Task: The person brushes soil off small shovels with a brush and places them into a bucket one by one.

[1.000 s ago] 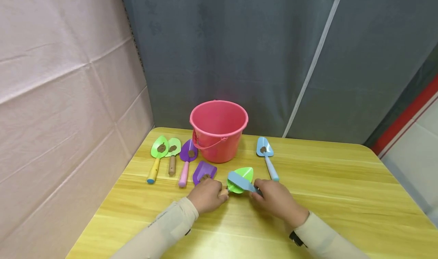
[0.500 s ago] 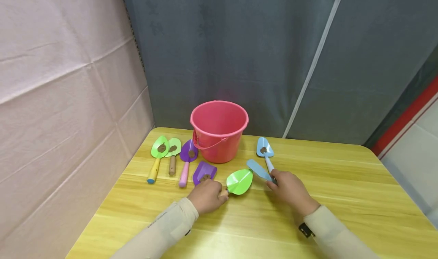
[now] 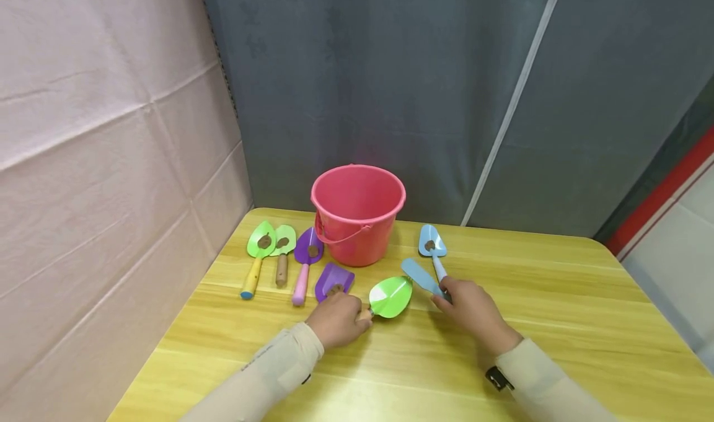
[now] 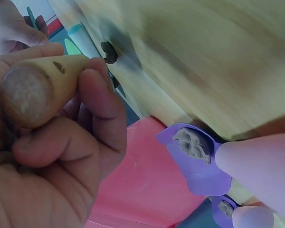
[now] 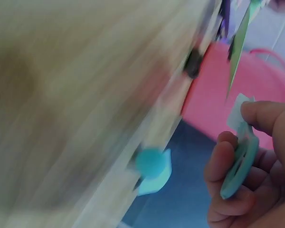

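Observation:
My left hand (image 3: 337,320) grips the wooden handle (image 4: 69,78) of a bright green leaf-shaped trowel (image 3: 390,297), whose blade points right. In my right hand (image 3: 474,310) is a light blue spatula (image 3: 421,274), pinched by its teal looped handle (image 5: 242,166). The spatula blade points up and left, just right of the trowel's tip. A dark lump (image 4: 109,52) shows in the left wrist view near the trowel, low by the table; the blade hides it in the head view. Beside my left hand lies a purple scoop (image 3: 334,274) with a brown lump on it.
A pink bucket (image 3: 357,224) stands behind the hands. Left of it lie a green trowel with yellow handle (image 3: 253,276), a pale green one (image 3: 286,233) and a purple one (image 3: 301,279), each bearing a brown lump. A light blue trowel (image 3: 428,231) lies behind my right hand.
My right hand has drawn the spatula to the right, off the green trowel's blade, and then stayed nearly still. The left hand keeps its hold on the trowel in the same place.

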Demonstrator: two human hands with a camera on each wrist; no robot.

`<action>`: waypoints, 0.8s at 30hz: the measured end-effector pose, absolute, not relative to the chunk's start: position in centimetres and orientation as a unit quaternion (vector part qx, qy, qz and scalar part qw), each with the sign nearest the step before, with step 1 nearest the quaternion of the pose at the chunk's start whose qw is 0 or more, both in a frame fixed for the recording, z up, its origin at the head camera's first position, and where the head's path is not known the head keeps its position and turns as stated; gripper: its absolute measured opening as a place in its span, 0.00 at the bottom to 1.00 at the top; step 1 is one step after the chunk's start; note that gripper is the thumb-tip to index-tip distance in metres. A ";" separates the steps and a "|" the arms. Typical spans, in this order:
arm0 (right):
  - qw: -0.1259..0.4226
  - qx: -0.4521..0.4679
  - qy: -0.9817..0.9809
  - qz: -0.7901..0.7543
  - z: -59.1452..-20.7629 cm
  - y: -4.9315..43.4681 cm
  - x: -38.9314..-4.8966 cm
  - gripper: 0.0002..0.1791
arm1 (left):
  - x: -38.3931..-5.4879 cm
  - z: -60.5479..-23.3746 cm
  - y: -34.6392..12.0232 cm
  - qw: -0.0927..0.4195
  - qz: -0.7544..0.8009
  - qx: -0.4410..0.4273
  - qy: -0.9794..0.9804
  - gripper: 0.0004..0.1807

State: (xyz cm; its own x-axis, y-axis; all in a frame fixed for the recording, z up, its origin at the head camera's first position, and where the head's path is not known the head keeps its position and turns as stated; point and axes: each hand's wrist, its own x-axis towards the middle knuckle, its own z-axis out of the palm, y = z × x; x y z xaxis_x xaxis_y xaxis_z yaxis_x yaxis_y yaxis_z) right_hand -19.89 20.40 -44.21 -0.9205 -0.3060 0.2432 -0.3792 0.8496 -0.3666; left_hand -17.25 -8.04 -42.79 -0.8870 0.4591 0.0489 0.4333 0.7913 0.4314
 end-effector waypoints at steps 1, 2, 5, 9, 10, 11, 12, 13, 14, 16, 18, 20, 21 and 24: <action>0.089 0.185 -0.957 0.206 -44.1 19.9 -19.6 0.11 | -17.2 -42.8 -8.0 0.029 0.220 0.236 0.946 0.19; 0.088 0.192 -0.956 0.203 -44.1 19.5 -19.3 0.11 | -17.2 -42.8 -8.0 0.029 0.220 0.236 0.946 0.19; 0.087 0.220 -0.951 0.199 -44.0 18.1 -18.3 0.11 | -17.2 -42.8 -7.9 0.028 0.217 0.237 0.946 0.19; 0.077 0.251 -0.945 0.193 -43.8 16.7 -17.4 0.09 | -17.3 -42.7 -7.9 0.028 0.214 0.238 0.947 0.18; 0.073 0.254 -0.945 0.191 -43.8 16.4 -17.3 0.09 | -17.3 -42.7 -7.9 0.027 0.214 0.239 0.947 0.18; 0.069 0.256 -0.946 0.188 -43.8 16.3 -17.2 0.08 | -17.3 -42.7 -7.9 0.027 0.215 0.240 0.946 0.18; 0.066 0.256 -0.946 0.187 -43.9 16.2 -17.1 0.08 | -17.3 -42.7 -7.8 0.028 0.215 0.240 0.946 0.18; 0.066 0.253 -0.948 0.184 -44.0 16.1 -17.1 0.08 | -17.3 -42.6 -7.8 0.028 0.217 0.240 0.946 0.18; 0.065 0.248 -0.949 0.184 -44.0 16.2 -17.1 0.08 | -17.2 -42.6 -7.8 0.029 0.218 0.239 0.946 0.18; 0.066 0.236 -0.953 0.181 -44.3 16.4 -17.4 0.09 | -17.2 -42.5 -7.8 0.031 0.218 0.239 0.946 0.18; 0.073 0.225 -0.955 0.179 -44.5 16.9 -17.7 0.10 | -17.2 -42.4 -7.7 0.034 0.218 0.237 0.946 0.18; 0.079 0.216 -0.957 0.176 -44.6 17.4 -18.0 0.12 | -17.1 -42.4 -7.7 0.034 0.216 0.238 0.946 0.18; 0.083 0.214 -0.957 0.176 -44.6 17.6 -18.1 0.12 | -17.1 -42.4 -7.7 0.033 0.215 0.239 0.946 0.18; 0.088 0.205 -0.958 0.179 -44.5 18.3 -18.5 0.12 | -17.1 -42.4 -7.8 0.030 0.214 0.240 0.946 0.18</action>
State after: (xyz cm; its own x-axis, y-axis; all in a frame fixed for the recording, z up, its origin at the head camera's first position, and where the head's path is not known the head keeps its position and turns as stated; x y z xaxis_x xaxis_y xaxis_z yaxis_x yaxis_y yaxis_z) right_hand -18.48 18.29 -44.52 -0.9002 -0.3621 0.2420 -0.4251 0.8512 -0.3078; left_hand -17.06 -7.77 -42.40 -0.8831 0.4669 0.0462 0.4413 0.7931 0.4198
